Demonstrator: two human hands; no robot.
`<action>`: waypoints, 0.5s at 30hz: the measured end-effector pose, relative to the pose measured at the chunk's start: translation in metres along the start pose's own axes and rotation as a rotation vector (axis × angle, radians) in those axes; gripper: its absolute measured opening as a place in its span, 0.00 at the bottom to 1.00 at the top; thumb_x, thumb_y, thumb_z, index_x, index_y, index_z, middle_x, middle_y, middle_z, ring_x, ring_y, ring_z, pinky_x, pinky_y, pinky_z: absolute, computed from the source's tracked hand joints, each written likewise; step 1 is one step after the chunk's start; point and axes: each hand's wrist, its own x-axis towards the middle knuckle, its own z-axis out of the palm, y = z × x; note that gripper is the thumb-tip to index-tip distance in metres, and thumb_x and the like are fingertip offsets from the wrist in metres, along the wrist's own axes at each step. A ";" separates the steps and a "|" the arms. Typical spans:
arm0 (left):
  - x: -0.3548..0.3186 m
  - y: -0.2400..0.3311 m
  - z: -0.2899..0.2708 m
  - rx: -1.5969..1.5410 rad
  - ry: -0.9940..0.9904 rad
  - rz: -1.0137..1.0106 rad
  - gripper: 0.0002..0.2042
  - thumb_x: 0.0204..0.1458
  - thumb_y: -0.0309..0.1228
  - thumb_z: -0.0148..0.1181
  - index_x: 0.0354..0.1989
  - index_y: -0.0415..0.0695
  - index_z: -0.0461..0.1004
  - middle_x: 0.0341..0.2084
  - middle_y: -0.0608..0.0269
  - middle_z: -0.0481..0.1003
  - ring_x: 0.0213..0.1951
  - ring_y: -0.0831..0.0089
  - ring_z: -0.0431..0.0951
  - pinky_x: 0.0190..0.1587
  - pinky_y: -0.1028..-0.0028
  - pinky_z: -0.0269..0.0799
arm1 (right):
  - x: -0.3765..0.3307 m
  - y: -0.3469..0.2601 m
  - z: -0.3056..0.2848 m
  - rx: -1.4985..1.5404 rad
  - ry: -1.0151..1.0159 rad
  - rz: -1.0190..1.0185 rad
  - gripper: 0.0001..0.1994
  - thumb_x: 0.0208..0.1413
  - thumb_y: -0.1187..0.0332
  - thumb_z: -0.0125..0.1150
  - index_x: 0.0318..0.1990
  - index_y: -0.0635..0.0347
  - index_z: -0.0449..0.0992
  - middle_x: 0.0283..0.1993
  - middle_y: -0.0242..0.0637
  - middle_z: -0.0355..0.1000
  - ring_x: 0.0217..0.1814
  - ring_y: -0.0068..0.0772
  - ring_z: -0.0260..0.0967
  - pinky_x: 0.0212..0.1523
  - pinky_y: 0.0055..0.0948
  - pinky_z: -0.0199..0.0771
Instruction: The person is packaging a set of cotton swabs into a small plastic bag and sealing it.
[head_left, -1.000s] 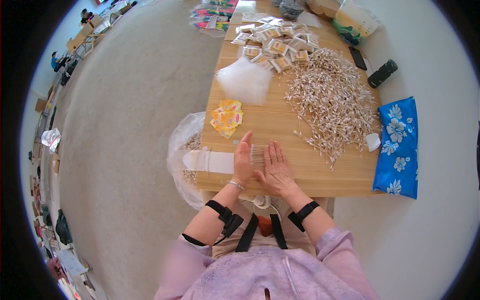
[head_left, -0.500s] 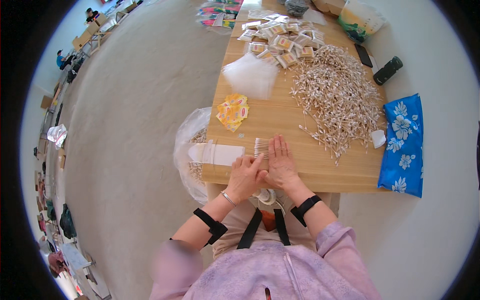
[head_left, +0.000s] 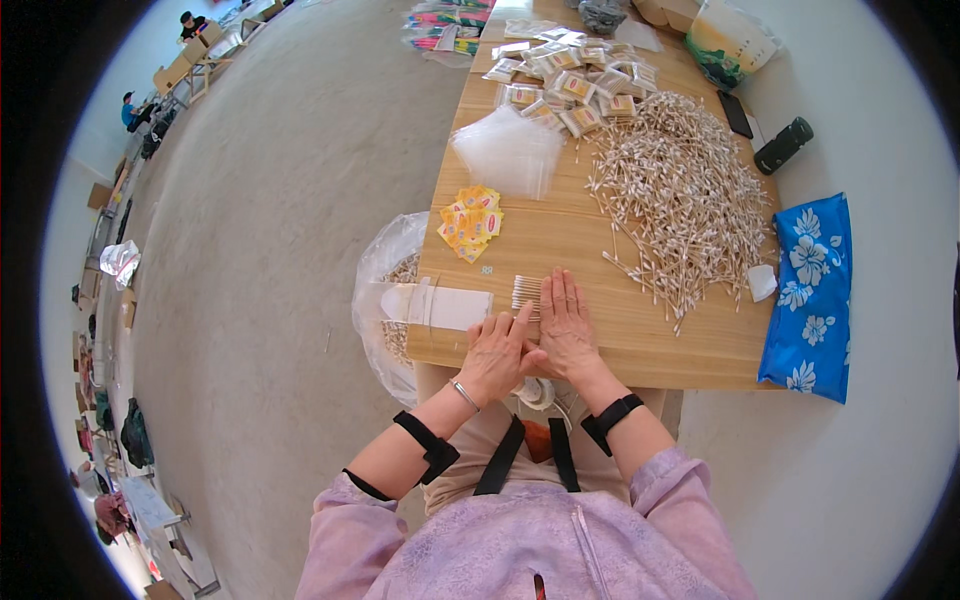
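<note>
A small row of cotton swabs (head_left: 525, 288) lies side by side near the table's front edge. Flat on the wood along the row's right side is my right hand (head_left: 568, 330), fingers straight and together. My left hand (head_left: 493, 352) is open, its index finger stretched onto the lower part of the row and its thumb reaching toward my right hand. Beside it on the left lies a white card-like piece (head_left: 462, 309) with a clear band around its left part. To the right spreads a big loose heap of cotton swabs (head_left: 685, 195). My hands hide some of the row.
Yellow printed cards (head_left: 470, 222), clear plastic bags (head_left: 510, 150) and filled packets (head_left: 575, 85) lie farther up the wooden table (head_left: 560, 230). A blue flowered pouch (head_left: 808, 290), dark bottle (head_left: 783, 146) and phone (head_left: 735, 114) line the right side. A bag of swabs (head_left: 375, 270) hangs at the left edge.
My left index finger has shifted slightly up and right along the swabs. My right hand remains flat beside the row. The whole view has shifted a little.
</note>
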 end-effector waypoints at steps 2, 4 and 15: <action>0.002 0.001 0.000 0.061 -0.028 -0.009 0.34 0.53 0.53 0.50 0.62 0.43 0.56 0.40 0.56 0.65 0.43 0.61 0.65 0.47 0.62 0.53 | 0.000 0.000 0.000 -0.009 -0.002 0.000 0.51 0.45 0.43 0.58 0.66 0.73 0.42 0.72 0.55 0.35 0.76 0.50 0.27 0.73 0.44 0.28; 0.002 -0.001 0.002 0.056 -0.022 -0.002 0.34 0.53 0.53 0.50 0.62 0.43 0.56 0.40 0.56 0.65 0.43 0.61 0.65 0.46 0.62 0.53 | 0.000 0.000 0.000 -0.019 -0.004 -0.001 0.51 0.46 0.43 0.58 0.66 0.73 0.42 0.72 0.55 0.35 0.76 0.49 0.27 0.73 0.44 0.28; 0.011 -0.001 0.000 0.005 -0.063 -0.085 0.34 0.52 0.53 0.52 0.62 0.43 0.57 0.39 0.55 0.65 0.44 0.59 0.66 0.46 0.61 0.56 | 0.000 -0.002 -0.004 -0.068 -0.056 0.004 0.50 0.47 0.41 0.53 0.66 0.74 0.42 0.72 0.56 0.34 0.76 0.50 0.27 0.73 0.43 0.27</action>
